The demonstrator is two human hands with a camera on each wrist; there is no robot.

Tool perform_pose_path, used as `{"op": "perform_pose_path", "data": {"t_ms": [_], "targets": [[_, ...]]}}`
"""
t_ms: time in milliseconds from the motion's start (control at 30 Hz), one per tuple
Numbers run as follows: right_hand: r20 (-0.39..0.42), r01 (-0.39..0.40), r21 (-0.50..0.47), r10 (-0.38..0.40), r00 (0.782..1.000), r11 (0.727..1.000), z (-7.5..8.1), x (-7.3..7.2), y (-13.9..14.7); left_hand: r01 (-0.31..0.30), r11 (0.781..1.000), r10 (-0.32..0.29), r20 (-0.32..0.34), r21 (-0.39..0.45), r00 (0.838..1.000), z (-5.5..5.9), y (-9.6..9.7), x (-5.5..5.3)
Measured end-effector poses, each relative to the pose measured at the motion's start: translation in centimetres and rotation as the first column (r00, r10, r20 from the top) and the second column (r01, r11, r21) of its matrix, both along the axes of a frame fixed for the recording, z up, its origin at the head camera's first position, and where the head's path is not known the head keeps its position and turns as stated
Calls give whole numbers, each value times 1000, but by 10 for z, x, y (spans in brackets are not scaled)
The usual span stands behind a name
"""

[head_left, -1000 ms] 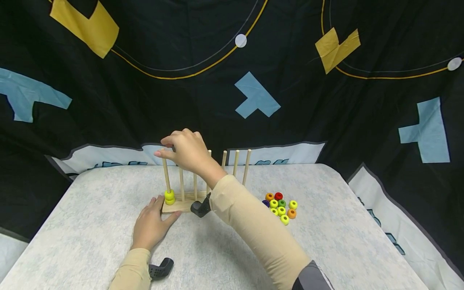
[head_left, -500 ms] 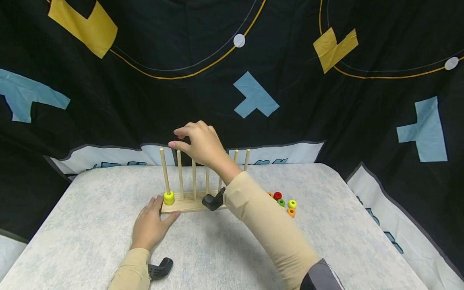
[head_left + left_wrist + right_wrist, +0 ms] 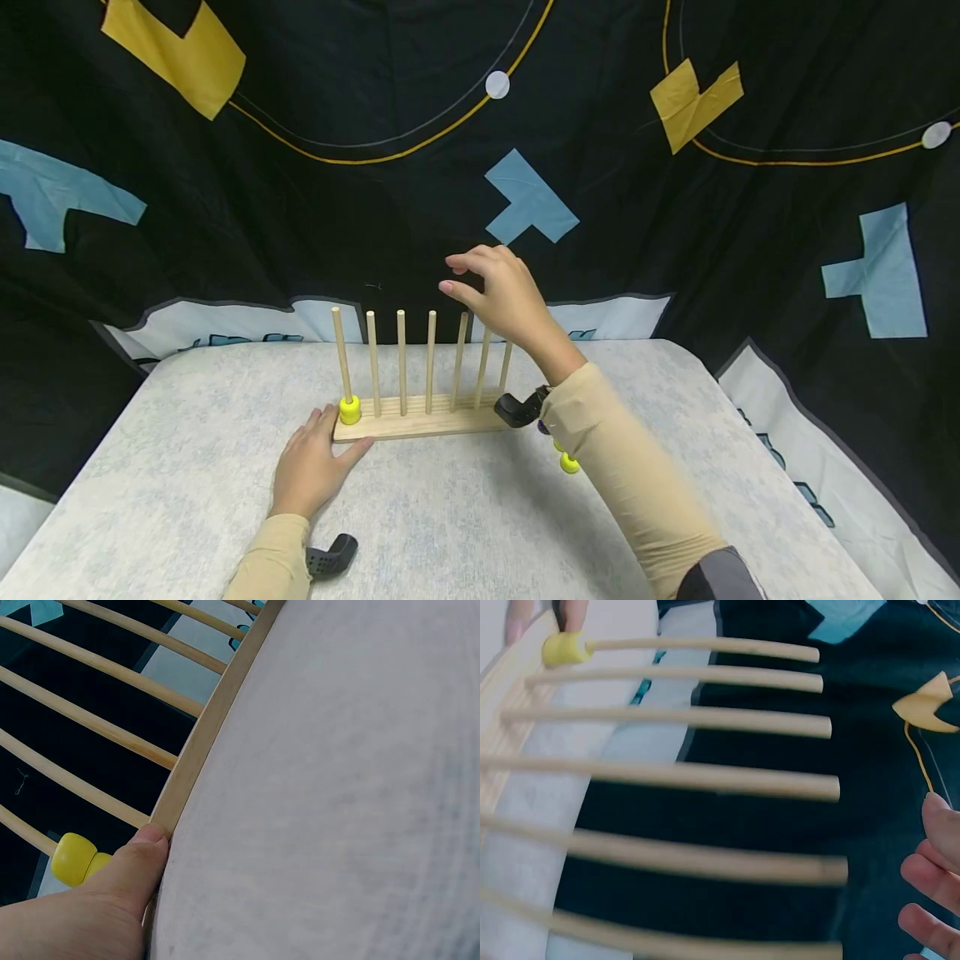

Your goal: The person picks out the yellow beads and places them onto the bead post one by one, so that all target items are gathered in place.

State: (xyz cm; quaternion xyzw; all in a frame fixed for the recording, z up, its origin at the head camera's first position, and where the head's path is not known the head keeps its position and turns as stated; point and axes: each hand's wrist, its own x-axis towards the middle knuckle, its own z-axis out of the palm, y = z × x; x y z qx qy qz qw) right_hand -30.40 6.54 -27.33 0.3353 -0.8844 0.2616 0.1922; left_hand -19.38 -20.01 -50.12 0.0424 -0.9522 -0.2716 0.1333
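Note:
A wooden peg rack (image 3: pixel 420 427) with several upright dowels stands on the table. Two yellow beads (image 3: pixel 350 410) sit stacked low on its leftmost peg; in the left wrist view one yellow bead (image 3: pixel 73 859) shows above the other. My left hand (image 3: pixel 315 467) holds the rack's left end, its thumb (image 3: pixel 139 859) against the front edge and the fingers at the side. My right hand (image 3: pixel 510 296) is raised above the pegs towards the right end, thumb and fingers apart and loosely curved, holding nothing. In the right wrist view the fingertips (image 3: pixel 922 877) lie beyond the peg tips.
Loose yellow beads (image 3: pixel 570 462) lie on the table right of the rack; the right sleeve (image 3: pixel 630 450) hides the others. Black wrist mounts (image 3: pixel 333 557) stick out from both wrists. A black patterned curtain (image 3: pixel 375 225) hangs behind the table (image 3: pixel 450 533).
My right hand has moved right from over the leftmost peg to over the right-hand pegs. The upper yellow bead has settled lower on the leftmost peg. The left hand stays put.

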Motion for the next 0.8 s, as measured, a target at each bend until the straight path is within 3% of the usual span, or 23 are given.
{"op": "perform_pose_path", "data": {"t_ms": [200, 400, 800], "targets": [[-42, 17, -52, -20, 999, 999, -8, 6, 39, -4, 1000, 4, 3, 3, 1000, 1, 0, 1], [-53, 47, -71, -51, 997, 996, -25, 17, 75, -3, 1000, 3, 2, 4, 1000, 0, 1, 0], [121, 162, -37, -156, 980, 986, -68, 34, 127, -3, 1000, 3, -4, 1, 1000, -2, -1, -1]]}}
